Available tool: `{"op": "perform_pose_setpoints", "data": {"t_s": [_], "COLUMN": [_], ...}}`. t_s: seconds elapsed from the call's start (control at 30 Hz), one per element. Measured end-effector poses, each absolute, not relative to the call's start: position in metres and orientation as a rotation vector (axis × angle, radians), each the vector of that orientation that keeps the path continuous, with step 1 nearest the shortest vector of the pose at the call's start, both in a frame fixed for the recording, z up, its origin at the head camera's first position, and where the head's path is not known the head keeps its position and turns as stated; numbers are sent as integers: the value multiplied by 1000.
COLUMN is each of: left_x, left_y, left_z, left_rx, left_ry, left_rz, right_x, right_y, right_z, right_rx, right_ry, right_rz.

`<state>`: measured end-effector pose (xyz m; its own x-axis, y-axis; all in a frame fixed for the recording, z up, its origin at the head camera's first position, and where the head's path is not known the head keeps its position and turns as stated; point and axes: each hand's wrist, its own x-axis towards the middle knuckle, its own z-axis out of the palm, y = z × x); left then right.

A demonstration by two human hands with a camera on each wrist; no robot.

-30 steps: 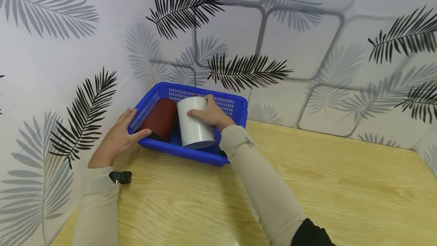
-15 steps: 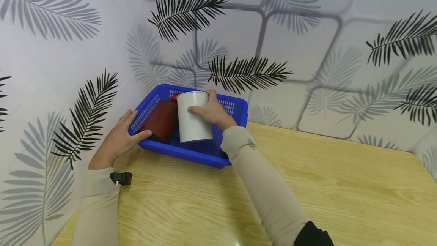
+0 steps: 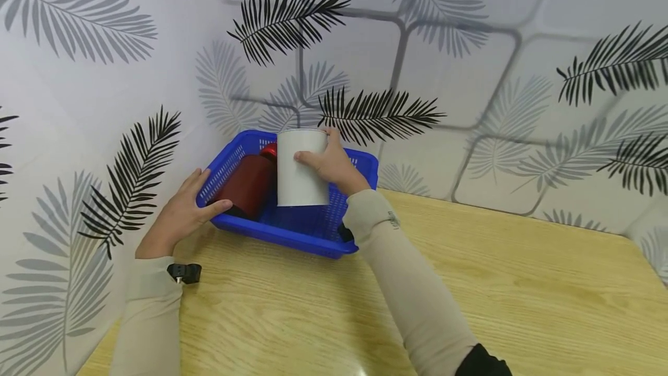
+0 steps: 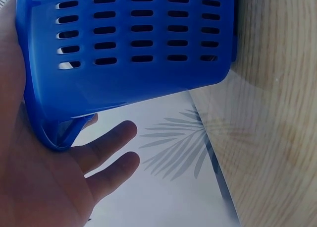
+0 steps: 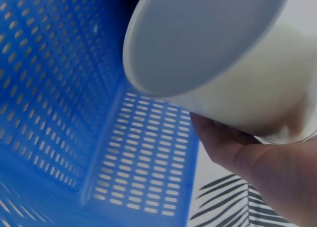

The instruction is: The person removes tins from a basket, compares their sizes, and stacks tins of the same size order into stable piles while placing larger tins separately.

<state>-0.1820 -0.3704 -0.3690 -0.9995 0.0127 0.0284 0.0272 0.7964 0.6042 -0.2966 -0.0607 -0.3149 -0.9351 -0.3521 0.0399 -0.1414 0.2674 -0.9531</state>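
My right hand (image 3: 339, 164) grips a white cylindrical canister (image 3: 300, 173), with the thumb on the near side and the fingers behind it. The canister is upright over the right half of a blue perforated plastic basket (image 3: 292, 239). In the right wrist view its round grey end (image 5: 193, 43) faces the camera. My left hand (image 3: 180, 210) holds the basket's left front corner, the thumb over the rim and the fingers along the outer side. In the left wrist view two fingers (image 4: 111, 175) stretch out below the rim. A dark red cylinder (image 3: 249, 184) lies tilted in the basket's left half.
Behind the canister a shiny red piece (image 3: 269, 151) shows. Something black (image 3: 345, 233) sits at the basket's right front corner. The basket stands on a wood-grain table (image 3: 292, 306), close to a wall (image 3: 469, 74) patterned with leaves. A black device is strapped to the left wrist.
The white canister has risen and shifted slightly right in my right hand, from slanted to nearly upright. More of the red piece and the basket floor show. My left hand stays put.
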Motion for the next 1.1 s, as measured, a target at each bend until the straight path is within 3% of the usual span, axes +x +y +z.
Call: {"op": "perform_pose_setpoints", "data": {"t_s": [0.43, 1.1], "left_x": [-183, -181], "left_y": [-368, -367], "left_z": [-364, -369], "left_rx": [-56, -69], "left_ry": [-2933, -2895], "left_rz": [-994, -1030], "right_x": [-288, -243], "right_y": [-43, -3], "right_z": [-292, -280], "right_rx": [-513, -759], "right_ry": [2368, 2221], "right_rz": [-1805, -1993]}}
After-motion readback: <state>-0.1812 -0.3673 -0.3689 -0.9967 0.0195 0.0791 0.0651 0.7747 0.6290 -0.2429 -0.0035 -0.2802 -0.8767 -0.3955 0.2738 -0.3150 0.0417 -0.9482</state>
